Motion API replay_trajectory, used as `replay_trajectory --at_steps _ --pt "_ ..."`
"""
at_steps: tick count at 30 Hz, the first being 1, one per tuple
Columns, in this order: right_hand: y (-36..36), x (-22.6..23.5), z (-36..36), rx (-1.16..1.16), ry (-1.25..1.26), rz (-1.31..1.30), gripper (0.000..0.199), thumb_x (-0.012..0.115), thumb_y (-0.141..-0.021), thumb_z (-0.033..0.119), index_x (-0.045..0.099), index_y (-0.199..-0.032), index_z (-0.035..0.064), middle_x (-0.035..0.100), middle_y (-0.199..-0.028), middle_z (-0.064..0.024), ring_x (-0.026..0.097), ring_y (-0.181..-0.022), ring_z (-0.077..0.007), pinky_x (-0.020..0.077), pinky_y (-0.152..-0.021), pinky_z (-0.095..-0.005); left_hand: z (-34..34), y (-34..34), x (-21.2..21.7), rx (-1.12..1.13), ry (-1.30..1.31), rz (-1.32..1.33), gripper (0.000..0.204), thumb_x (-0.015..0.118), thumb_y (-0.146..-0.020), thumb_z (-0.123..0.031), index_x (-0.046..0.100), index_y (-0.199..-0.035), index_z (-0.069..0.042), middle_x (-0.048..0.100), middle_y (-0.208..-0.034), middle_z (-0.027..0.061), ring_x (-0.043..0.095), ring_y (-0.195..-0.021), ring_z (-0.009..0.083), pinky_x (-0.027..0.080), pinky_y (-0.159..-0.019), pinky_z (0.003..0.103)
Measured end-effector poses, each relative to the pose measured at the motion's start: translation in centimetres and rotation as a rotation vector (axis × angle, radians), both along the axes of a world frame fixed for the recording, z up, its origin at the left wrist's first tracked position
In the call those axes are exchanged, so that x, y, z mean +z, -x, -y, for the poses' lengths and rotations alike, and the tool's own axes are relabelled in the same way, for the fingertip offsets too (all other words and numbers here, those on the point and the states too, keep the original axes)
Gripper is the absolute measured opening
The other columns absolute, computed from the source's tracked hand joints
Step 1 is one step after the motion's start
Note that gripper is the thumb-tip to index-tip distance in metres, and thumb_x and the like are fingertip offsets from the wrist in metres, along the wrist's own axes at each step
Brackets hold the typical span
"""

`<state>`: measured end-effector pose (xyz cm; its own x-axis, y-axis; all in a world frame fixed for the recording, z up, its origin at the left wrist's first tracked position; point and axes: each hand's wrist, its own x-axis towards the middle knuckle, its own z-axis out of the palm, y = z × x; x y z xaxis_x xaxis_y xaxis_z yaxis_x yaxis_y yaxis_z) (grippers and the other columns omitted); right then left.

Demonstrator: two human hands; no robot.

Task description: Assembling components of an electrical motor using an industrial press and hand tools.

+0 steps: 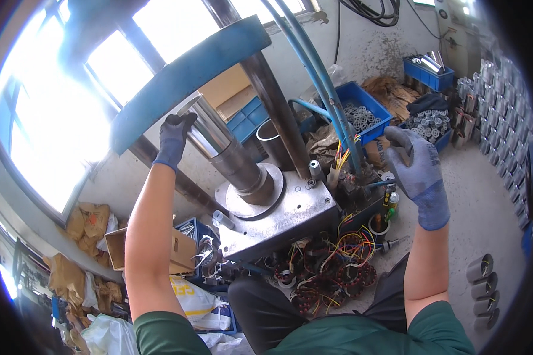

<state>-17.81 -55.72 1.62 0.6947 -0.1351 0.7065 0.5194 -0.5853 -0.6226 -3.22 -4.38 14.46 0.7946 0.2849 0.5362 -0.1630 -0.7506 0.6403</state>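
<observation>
1. Left hand, dark blue glove, raised high; fingers clenched around the top of a shiny steel ram, the tilted cylinder of a press.
2. The ram runs down into a darker steel sleeve seated on a round flange on the press block, a grey metal slab in the middle of the view.
3. Right hand, grey-blue glove, held up in the air right of the press; fingers loosely spread, released, grasping nothing, touching nothing.
4. Blue curved frame arm crosses above the left hand; blue hoses run down behind the block.
5. Small steel pin sticks out at the block's left edge.
6. Wound stators with coloured wires lie piled on the floor just below the block, in front of the person's knee.
7. Blue bin with small metal rings sits behind the press; further right, a heap of round metal parts.
8. Grey metal cylinders lined up on the floor at lower right, well apart from both hands.
9. Cardboard box and sacks at lower left.
</observation>
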Motion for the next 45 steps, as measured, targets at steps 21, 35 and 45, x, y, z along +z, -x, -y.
replay_trajectory --at_steps 21,35,45 --pt "1.8 1.6 -0.2 0.000 0.134 -0.216 0.032 0.070 -0.091 0.017 0.072 -0.117 -0.0015 0.073 -0.114 -0.0202 0.072 -0.104 -0.0318 0.0550 -0.093 -0.0393 1.0 1.0 -0.2 0.025 -0.073 -0.020 0.053 0.083 -0.084 -0.045 0.071 -0.106 0.002 0.071 -0.090 0.0077 0.065 -0.087 0.0183 0.050 -0.082 0.033" --pt "7.0 -1.4 1.6 0.040 0.644 -0.155 0.024 0.072 -0.086 0.016 0.073 -0.106 0.0035 0.071 -0.093 -0.0167 0.069 -0.088 -0.0373 0.0546 -0.081 -0.0466 0.7 0.8 -2.3 -0.063 -0.049 0.115 0.067 0.080 -0.088 -0.040 0.057 -0.137 -0.001 0.073 -0.097 0.0091 0.066 -0.091 0.0179 0.051 -0.084 0.032" --pt "14.8 -6.2 2.0 0.146 0.945 -0.631 0.021 0.073 -0.083 0.028 0.071 -0.082 0.0076 0.067 -0.078 -0.0162 0.067 -0.074 -0.0371 0.0541 -0.070 -0.0486 2.2 3.8 -19.6 -0.256 0.568 0.377 0.075 0.075 -0.092 -0.024 0.039 -0.154 -0.001 0.054 -0.143 0.0235 0.056 -0.129 0.0282 0.046 -0.108 0.040"
